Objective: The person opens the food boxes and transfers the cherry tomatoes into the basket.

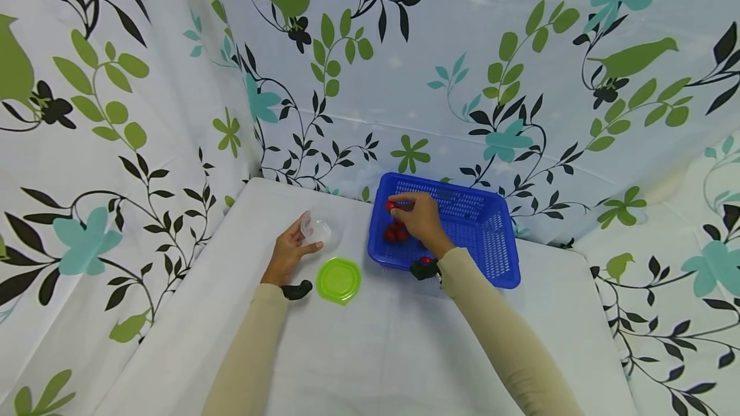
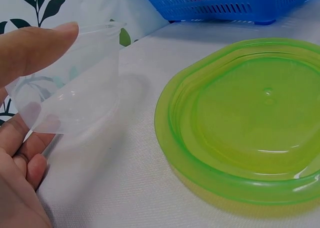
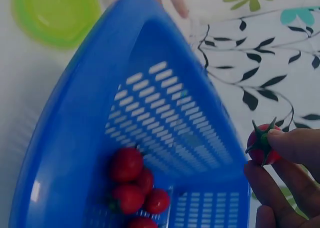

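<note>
My left hand (image 1: 287, 253) grips a clear plastic cup (image 1: 319, 230) by its side, thumb on one face and fingers on the other; it is tilted, as the left wrist view shows. Between thumb and fingertips my right hand (image 1: 424, 218) pinches a cherry tomato (image 3: 262, 144) with a green calyx, over the left part of a blue plastic basket (image 1: 442, 183). Several more cherry tomatoes (image 3: 127, 165) lie together in the basket, partly hidden by the hand in the head view. A green plastic lid (image 1: 338, 280) lies on the table beside the left hand.
A white cloth covers the table (image 1: 347, 352). Behind it and at both sides hangs a white curtain (image 1: 405, 82) printed with leaves and birds. The basket's slotted walls rise at the table's back edge, right of the lid.
</note>
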The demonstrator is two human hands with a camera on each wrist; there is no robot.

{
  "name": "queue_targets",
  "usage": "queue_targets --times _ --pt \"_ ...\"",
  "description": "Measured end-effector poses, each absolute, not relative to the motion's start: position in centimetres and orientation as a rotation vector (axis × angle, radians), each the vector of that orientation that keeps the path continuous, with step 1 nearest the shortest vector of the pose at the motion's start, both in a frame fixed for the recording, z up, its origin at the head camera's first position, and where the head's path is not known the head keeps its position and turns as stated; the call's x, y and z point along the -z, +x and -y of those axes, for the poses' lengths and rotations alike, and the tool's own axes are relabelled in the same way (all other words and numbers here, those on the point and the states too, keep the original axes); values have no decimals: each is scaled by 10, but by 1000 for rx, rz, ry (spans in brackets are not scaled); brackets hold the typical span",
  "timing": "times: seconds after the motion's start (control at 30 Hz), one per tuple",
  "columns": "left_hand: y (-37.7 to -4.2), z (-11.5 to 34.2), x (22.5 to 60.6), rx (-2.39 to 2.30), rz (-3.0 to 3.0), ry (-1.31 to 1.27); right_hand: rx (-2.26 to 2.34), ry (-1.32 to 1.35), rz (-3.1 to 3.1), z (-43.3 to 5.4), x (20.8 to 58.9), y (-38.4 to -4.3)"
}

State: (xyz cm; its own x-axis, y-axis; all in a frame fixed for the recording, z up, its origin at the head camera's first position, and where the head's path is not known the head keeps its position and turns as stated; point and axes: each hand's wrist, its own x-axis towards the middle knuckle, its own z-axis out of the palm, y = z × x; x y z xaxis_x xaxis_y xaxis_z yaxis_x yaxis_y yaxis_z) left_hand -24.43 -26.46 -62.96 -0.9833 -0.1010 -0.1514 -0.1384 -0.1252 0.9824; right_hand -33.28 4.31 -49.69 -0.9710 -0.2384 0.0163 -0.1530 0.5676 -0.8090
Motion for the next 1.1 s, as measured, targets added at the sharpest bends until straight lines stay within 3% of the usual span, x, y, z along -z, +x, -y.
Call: queue_targets --times 1.1 --pt "-245 263 629 -2292 -2068 -298 1088 -19 -2672 -153 528 -358"
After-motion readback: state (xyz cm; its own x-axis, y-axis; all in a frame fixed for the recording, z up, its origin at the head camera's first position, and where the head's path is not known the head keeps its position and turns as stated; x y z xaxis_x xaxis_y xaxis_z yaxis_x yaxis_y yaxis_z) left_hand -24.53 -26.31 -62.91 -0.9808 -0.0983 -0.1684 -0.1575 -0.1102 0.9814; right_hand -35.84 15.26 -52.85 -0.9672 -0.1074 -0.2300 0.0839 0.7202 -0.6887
